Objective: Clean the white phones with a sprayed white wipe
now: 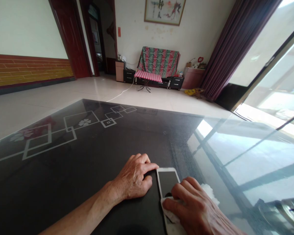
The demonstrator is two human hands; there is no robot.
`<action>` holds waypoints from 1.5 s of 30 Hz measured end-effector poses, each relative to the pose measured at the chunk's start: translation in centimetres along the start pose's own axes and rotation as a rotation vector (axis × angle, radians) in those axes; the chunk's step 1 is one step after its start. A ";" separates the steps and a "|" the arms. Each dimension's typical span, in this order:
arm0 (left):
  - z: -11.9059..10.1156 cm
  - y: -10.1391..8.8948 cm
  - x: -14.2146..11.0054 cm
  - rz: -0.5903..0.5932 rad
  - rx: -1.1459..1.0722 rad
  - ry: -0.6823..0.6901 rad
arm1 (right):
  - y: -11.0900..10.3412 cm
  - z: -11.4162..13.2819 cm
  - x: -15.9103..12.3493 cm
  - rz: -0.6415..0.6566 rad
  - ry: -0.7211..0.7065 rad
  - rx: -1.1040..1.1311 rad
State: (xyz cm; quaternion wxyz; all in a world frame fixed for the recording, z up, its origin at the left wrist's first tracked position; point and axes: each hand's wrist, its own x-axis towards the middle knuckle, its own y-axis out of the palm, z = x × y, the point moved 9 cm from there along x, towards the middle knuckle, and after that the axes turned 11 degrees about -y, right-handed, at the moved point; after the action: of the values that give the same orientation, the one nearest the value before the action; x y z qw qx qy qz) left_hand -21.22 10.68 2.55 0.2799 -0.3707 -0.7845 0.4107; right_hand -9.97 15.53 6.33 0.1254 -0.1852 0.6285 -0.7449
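A white-framed smartphone lies screen up on the dark glossy table. The index finger of my left hand reaches out to the phone's upper left corner. My left thumb stays apart from that finger, and the other fingers are bent on the tabletop. Over the lower part of the screen, my right hand is closed on a white tissue, pressing it against the glass. Part of the tissue sticks out past the knuckles on the right. The phone's bottom end is partly covered by my right hand and the tissue.
A shiny metal object stands at the right edge of the table. Across the tiled floor are a small table with a striped pink cloth and a low black cabinet. A purple curtain hangs beside the window.
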 end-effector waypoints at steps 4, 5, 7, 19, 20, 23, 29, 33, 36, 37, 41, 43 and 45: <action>0.0 0.0 0.0 0.004 0.010 -0.003 | -0.1 0.8 -0.6 -0.090 -0.074 -0.059; 0.0 0.1 0.0 0.009 0.009 -0.004 | 0.1 1.0 -0.7 -0.098 -0.093 -0.063; 0.0 0.1 0.1 0.013 0.010 -0.006 | 0.5 1.2 -0.9 -0.106 -0.129 -0.060; 0.0 0.0 0.0 0.015 0.008 0.003 | 0.6 -2.2 -0.3 -0.050 0.058 0.037; -0.1 0.0 0.0 0.015 0.009 0.004 | 0.6 -2.5 -0.2 -0.068 0.060 0.033; -0.1 -0.1 0.0 0.012 0.006 0.005 | 0.7 -3.6 0.1 -0.120 0.085 0.024; -0.1 0.0 0.0 0.004 0.008 0.006 | 0.6 -5.2 -0.1 -0.182 0.159 -0.023; -0.1 0.0 -0.1 0.000 0.010 0.011 | 0.8 -5.0 -0.3 -0.123 0.171 0.003; -0.1 -0.1 -0.1 0.004 0.015 0.010 | 0.9 -3.9 -0.3 -0.058 0.150 0.055; -0.2 -0.1 0.0 0.006 0.019 0.008 | 1.0 -3.4 -0.3 -0.033 0.135 0.071; -0.2 -0.2 0.0 0.013 0.040 -0.003 | 0.9 -1.5 -0.4 0.046 0.090 0.130; -0.3 -0.2 0.0 0.010 0.046 -0.005 | 0.8 -0.7 -0.5 0.083 0.077 0.161; -0.2 -0.2 -0.1 0.005 0.049 -0.006 | 0.7 0.0 -0.6 0.121 0.066 0.175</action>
State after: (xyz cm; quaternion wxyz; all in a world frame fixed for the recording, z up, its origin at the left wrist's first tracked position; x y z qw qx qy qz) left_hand -21.10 10.65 2.87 0.2855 -0.3646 -0.7740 0.4318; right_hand -9.44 15.66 5.53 0.1650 -0.1106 0.5748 -0.7938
